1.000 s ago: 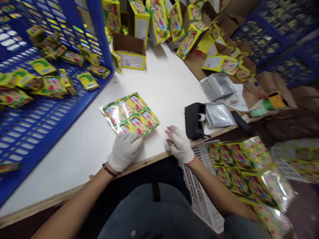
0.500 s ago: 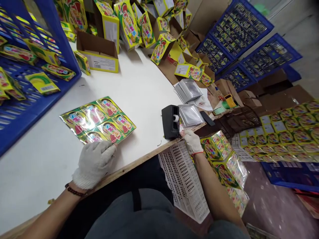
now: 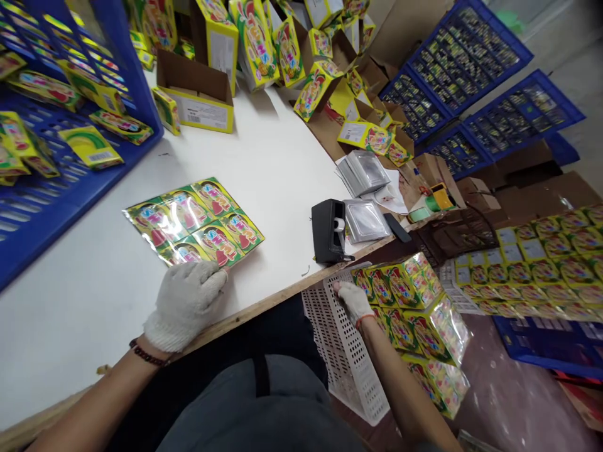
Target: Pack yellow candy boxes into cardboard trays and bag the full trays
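My left hand (image 3: 187,304), in a white knitted glove, grips the near edge of a shiny clear-wrapped flat pack of small candy boxes (image 3: 202,226) with yellow, green and pink print. The pack tilts slightly over the white table. My right hand (image 3: 354,301), gloved with bare fingertips, is closed in a pinch just off the table edge, over a white perforated basket (image 3: 351,351). Whether anything thin is between its fingertips I cannot make out. A black tape dispenser (image 3: 328,232) stands at the table edge, just above the right hand.
A blue crate (image 3: 136,81) with loose yellow boxes stands at left. Open cartons (image 3: 195,94) and a pile of boxes fill the back. Stacked clear plastic trays (image 3: 367,220) lie beyond the dispenser. Wrapped packs (image 3: 409,314) are stacked at right, below table level.
My right hand has left the front of the tape dispenser and moved down toward me, over the basket. My left hand still holds the pack. The whole view has shifted slightly.
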A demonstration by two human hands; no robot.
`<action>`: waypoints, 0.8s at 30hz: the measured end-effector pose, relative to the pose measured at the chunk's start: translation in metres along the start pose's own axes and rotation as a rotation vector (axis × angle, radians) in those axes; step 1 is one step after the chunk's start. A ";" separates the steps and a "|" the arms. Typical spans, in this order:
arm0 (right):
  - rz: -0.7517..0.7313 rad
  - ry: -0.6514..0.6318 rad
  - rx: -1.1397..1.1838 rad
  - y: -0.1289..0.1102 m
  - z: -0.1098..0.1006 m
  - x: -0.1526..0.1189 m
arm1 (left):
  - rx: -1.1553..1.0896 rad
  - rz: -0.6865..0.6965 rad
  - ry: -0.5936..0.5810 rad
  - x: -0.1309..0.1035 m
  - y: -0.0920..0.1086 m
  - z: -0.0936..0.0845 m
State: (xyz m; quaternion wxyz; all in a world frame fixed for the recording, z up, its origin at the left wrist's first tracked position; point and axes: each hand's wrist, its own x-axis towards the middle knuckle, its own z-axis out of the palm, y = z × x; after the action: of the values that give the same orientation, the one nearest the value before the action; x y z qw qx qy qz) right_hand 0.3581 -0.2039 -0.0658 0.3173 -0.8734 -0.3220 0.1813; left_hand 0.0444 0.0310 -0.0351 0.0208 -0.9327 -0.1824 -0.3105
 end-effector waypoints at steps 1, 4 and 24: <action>-0.001 -0.047 0.026 -0.005 0.003 -0.004 | -0.017 -0.017 -0.005 -0.001 0.001 0.001; -0.025 -0.277 0.173 -0.033 0.019 -0.015 | -0.030 -0.056 -0.006 -0.005 0.006 0.002; -0.156 -0.699 0.376 -0.165 0.138 0.002 | 0.008 -0.194 -0.171 -0.001 0.023 -0.015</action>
State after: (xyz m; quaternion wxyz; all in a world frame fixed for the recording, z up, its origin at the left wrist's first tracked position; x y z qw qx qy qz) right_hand 0.2131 -0.0445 -0.0564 0.3558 -0.6586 -0.4371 0.4986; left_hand 0.0432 0.0067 -0.0224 -0.0213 -0.9336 -0.2742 -0.2296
